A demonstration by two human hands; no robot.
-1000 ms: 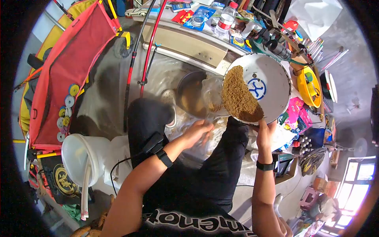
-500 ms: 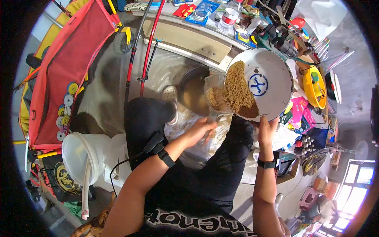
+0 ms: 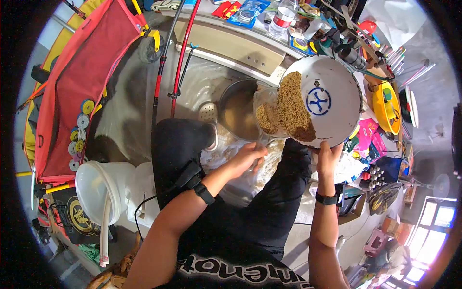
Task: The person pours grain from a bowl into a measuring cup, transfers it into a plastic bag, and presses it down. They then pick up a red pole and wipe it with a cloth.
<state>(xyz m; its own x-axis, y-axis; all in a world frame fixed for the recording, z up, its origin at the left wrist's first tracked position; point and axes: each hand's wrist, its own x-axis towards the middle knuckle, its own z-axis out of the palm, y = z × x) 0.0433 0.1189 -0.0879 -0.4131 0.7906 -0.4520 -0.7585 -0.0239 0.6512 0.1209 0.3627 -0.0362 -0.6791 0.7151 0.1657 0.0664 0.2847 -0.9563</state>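
My right hand (image 3: 328, 156) grips the near rim of a white enamel basin (image 3: 339, 103), thumb over the edge. The basin is tilted, and a heap of brown granular material (image 3: 294, 108) lies along its left side. A clear plastic cup (image 3: 260, 99) stands against the basin's left rim, with similar grains in it. My left hand (image 3: 248, 158) is closed around what appears to be the cup's handle, mostly hidden by my fingers. Below and left of the cup, a dark round pan (image 3: 232, 108) holds something brownish; the cup covers its right part.
A white bucket (image 3: 91, 192) stands at left near a red fabric bag (image 3: 77, 96) with colored spools. Red and black rods (image 3: 185, 53) rise in front of a cluttered table (image 3: 211, 13). A yellow tub (image 3: 385, 106) lies at right. Plastic sheeting covers the floor.
The basin has shifted slightly right and up with my right hand. The cup and my left hand have moved a little to the right as well.
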